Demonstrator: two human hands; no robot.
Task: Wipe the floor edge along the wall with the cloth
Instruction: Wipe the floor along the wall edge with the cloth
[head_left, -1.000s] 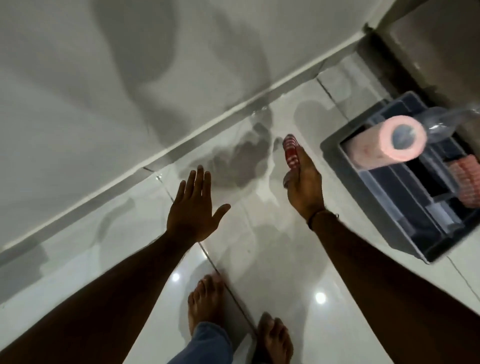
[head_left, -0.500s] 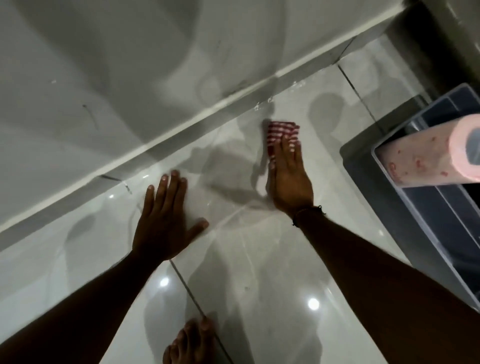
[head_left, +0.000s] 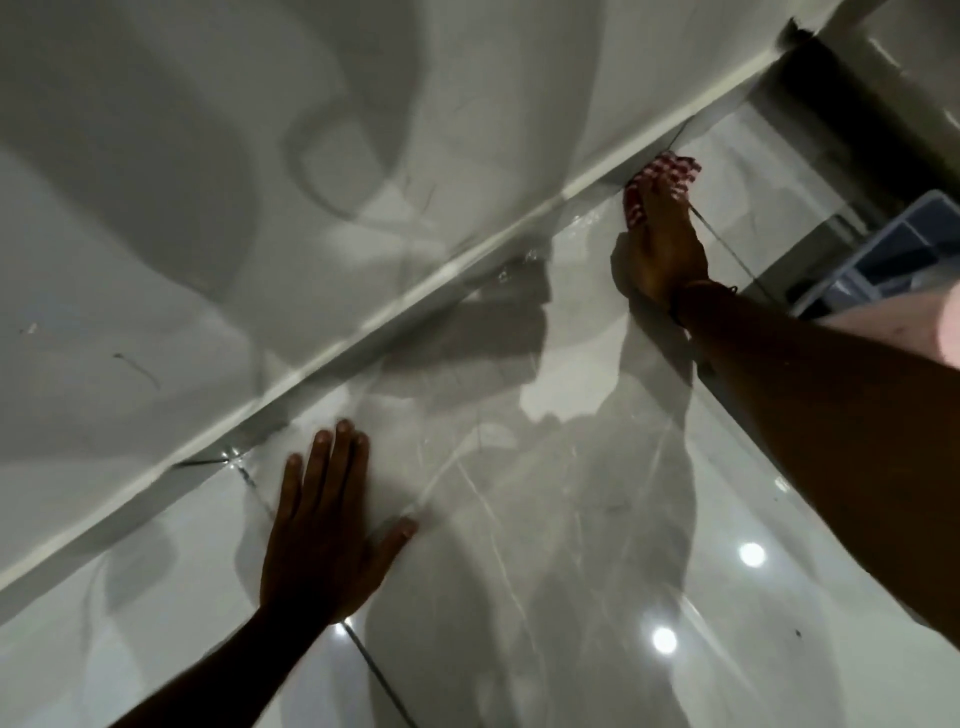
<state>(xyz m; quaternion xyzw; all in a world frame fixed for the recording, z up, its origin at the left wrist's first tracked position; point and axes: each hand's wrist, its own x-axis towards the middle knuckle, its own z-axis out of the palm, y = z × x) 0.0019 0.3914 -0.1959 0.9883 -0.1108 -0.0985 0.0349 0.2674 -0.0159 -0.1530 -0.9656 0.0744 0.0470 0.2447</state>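
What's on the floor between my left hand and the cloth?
Nothing: the head view shows only bare glossy floor tile with shadows between the left hand and the cloth.

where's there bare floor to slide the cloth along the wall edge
The strip of floor beside the wall, between the left hand and the cloth under the right hand, is bare. It is crowded on the right, where the bin stands by the dark corner.
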